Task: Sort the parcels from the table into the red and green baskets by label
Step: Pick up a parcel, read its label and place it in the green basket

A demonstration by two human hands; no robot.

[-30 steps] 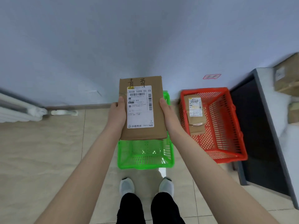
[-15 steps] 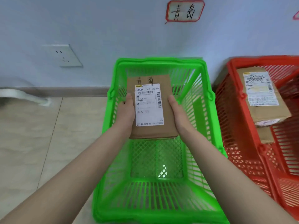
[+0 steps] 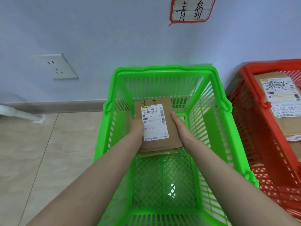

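Observation:
I hold a flat brown cardboard parcel point(image 3: 171, 128) with a white shipping label and handwritten characters on top, down inside the green basket point(image 3: 162, 70). My left hand point(image 3: 136, 128) grips its left edge and my right hand point(image 3: 182, 128) grips its right edge. The parcel sits low between the basket walls, toward the far end; whether it touches the bottom I cannot tell. The red basket point(image 3: 242, 98) stands to the right with a labelled brown parcel point(image 3: 276, 101) inside.
A paper sign point(image 3: 192, 11) with handwritten characters and a red border hangs on the wall above the green basket. A wall socket point(image 3: 60, 66) is at the left. Beige floor tiles point(image 3: 48, 152) spread to the left of the baskets.
I have leaned down over the green basket and both hands have lowered the parcel from above the rim to deep inside it.

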